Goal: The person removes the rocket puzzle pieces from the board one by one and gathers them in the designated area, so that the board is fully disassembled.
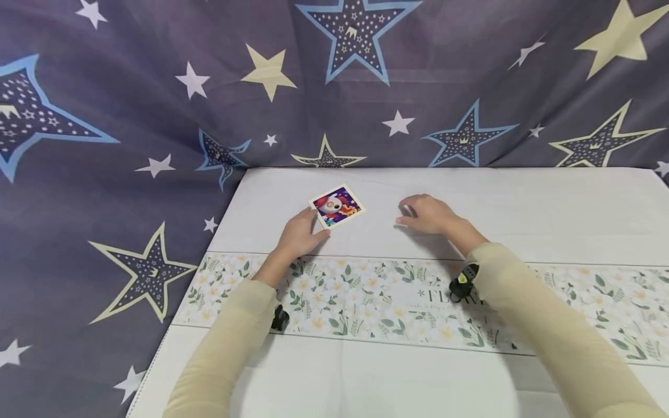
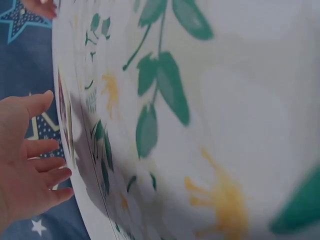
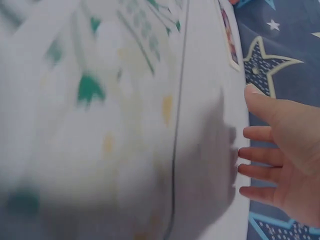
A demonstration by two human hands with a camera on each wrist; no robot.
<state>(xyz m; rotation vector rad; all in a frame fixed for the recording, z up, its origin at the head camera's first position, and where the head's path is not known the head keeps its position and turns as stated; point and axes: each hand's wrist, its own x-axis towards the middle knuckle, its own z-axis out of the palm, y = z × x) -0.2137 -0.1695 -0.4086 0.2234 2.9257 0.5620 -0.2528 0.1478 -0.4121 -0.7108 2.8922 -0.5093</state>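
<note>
A small square picture card (image 1: 338, 206) with a white border and a cartoon figure on purple lies flat on the white tabletop cover. At its left and lower edges is my left hand (image 1: 299, 233), thumb and fingers spread apart. In the left wrist view the left hand's fingers (image 2: 50, 177) are loosely extended, with the card seen edge-on beyond them; whether they touch it I cannot tell. To the right of the card, apart from it, my right hand (image 1: 428, 215) hovers over the table with nothing in it. The right wrist view shows its fingers (image 3: 260, 156) extended and separated.
A floral printed band (image 1: 366, 299) crosses the white table cover (image 1: 575, 209). Behind and to the left hangs a dark star-patterned cloth (image 1: 157, 116), meeting the table's back and left edges. Small black devices sit at both wrists, the right one (image 1: 462, 283) plainest.
</note>
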